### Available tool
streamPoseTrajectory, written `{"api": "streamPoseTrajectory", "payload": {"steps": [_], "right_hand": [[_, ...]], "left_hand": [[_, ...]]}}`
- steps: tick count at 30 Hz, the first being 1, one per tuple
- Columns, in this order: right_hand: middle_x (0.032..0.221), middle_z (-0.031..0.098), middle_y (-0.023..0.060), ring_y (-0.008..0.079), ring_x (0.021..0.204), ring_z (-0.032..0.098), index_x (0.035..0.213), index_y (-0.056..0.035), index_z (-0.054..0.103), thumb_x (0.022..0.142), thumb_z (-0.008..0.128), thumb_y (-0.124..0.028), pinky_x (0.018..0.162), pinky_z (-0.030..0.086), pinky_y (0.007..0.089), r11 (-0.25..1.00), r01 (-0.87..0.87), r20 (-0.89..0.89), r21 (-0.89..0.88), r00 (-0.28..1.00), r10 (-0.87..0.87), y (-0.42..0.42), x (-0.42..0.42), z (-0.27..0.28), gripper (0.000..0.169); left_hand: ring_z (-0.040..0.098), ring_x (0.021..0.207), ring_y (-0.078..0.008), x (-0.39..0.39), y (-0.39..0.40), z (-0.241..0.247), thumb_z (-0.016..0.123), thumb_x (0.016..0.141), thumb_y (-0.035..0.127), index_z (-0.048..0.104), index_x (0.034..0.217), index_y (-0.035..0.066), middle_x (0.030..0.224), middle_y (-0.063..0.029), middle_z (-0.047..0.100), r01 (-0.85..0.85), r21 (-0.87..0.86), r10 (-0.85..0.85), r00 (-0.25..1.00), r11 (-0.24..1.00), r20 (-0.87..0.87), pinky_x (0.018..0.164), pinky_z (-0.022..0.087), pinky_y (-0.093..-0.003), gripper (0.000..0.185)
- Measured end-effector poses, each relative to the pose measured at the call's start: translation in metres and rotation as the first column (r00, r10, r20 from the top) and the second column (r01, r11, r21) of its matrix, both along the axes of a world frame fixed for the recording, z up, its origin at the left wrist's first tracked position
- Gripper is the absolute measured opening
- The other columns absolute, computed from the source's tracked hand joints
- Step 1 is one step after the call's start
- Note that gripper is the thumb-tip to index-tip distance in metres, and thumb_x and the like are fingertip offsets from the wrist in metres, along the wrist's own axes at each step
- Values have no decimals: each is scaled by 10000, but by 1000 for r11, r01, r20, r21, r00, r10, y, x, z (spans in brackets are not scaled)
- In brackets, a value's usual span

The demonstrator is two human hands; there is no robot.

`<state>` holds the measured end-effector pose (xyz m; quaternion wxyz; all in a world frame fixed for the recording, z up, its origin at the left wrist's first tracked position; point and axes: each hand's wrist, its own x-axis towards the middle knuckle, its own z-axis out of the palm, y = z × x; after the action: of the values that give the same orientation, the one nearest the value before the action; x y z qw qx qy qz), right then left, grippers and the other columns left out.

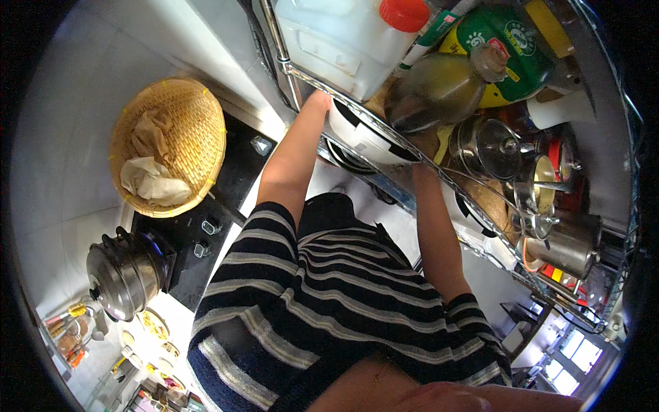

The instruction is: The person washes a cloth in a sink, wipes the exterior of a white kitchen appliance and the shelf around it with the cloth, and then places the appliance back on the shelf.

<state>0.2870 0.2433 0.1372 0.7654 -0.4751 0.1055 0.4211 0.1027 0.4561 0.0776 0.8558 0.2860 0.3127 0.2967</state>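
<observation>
Both my arms reach forward to a wire rack. My left hand point(322, 99) is at the left end of a white dish with black patches point(368, 135), on the level under the top shelf. At the dish's other end is my right hand point(424, 169), mostly hidden behind the shelf edge. The fingers of both hands are out of sight, so their grip cannot be made out. Another white-and-black dish point(466, 211) lies farther right on that level. Dark round pans or lids point(350, 157) show below the first dish.
The rack's top shelf holds a white plastic jug with a red cap point(334, 46), a dark-filled bag point(435, 92), a glass-lidded pot point(486, 147) and a steel pot point(571, 247). At left, a woven bamboo basket point(198, 139) with cloths and a stacked steamer pot point(126, 273) stand by a black cooktop point(190, 278).
</observation>
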Motion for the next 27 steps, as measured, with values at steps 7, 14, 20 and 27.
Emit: {"api": "streamPoseTrajectory", "payload": {"steps": [7,14,20,27], "right_hand": [[1274,584,100,265,1128,579,1315,-79,518,960,579,-215,934,501,405,998,16,-5,-65,1000,-16,-14,-5,2,385],[1302,575,105,279,1152,576,1335,-84,504,958,581,-207,952,498,415,971,-74,-85,-229,995,55,-101,-37,-33,403],[1223,641,92,306,1141,597,1211,-128,618,959,521,-113,970,485,469,926,-375,-87,45,922,378,-121,-60,-46,271],[1220,640,129,272,1101,616,1239,-62,601,972,528,-167,944,506,435,756,-651,-178,62,738,651,-180,-99,-40,296]], "left_hand": [[644,908,-233,5,-17,8,495,997,401,691,1054,-38,1017,-127,715,-416,176,438,893,892,-107,839,502,-348,484],[607,904,-256,-15,-118,34,427,1027,501,686,1053,-32,996,-141,702,-412,368,543,732,834,-411,856,456,-365,593],[561,1210,-239,-47,-169,44,461,1014,509,584,1308,-4,1292,-149,626,-441,528,645,703,725,-298,1055,380,-313,604],[610,1117,-162,-116,-330,30,555,979,475,633,1264,58,1226,-79,669,-164,333,293,876,928,-383,988,463,-305,512]]}}
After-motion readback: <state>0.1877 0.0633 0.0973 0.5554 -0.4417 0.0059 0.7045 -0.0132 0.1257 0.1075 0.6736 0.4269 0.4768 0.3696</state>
